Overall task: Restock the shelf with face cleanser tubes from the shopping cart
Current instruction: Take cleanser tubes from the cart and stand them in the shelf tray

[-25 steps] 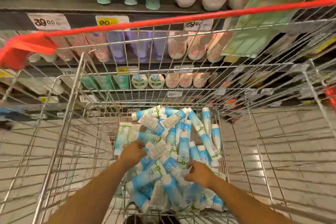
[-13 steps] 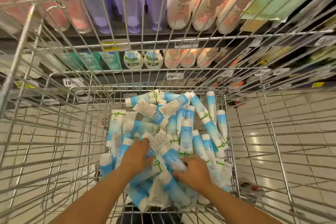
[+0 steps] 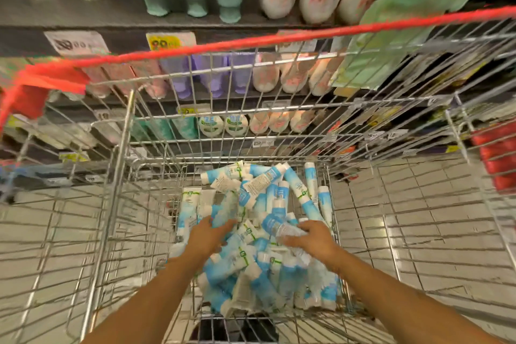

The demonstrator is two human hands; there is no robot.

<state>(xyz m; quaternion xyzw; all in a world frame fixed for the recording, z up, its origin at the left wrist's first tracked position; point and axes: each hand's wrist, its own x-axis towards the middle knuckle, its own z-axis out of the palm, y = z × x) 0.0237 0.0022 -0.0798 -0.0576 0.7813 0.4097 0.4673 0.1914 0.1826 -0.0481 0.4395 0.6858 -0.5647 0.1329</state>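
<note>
A heap of blue-and-white face cleanser tubes (image 3: 279, 195) fills the bottom of the wire shopping cart (image 3: 117, 176). Both my arms reach down into the cart. My left hand (image 3: 208, 236) grips a blurred blue tube (image 3: 227, 211) lifted off the heap. My right hand (image 3: 314, 237) curls round another tube (image 3: 286, 230) near the middle of the pile. The picture is smeared by motion, so the fingers are hard to read.
The cart's red handle bar (image 3: 251, 42) crosses the view above. Behind it, store shelves (image 3: 125, 22) hold green, pink and purple tubes (image 3: 212, 75) with price tags. Pale floor tiles (image 3: 418, 218) show through the wire sides. A red object (image 3: 497, 156) is at the right edge.
The view has tilted back up, so the red handle is in sight again. Both hands have risen a little from the pile, each with a tube.
</note>
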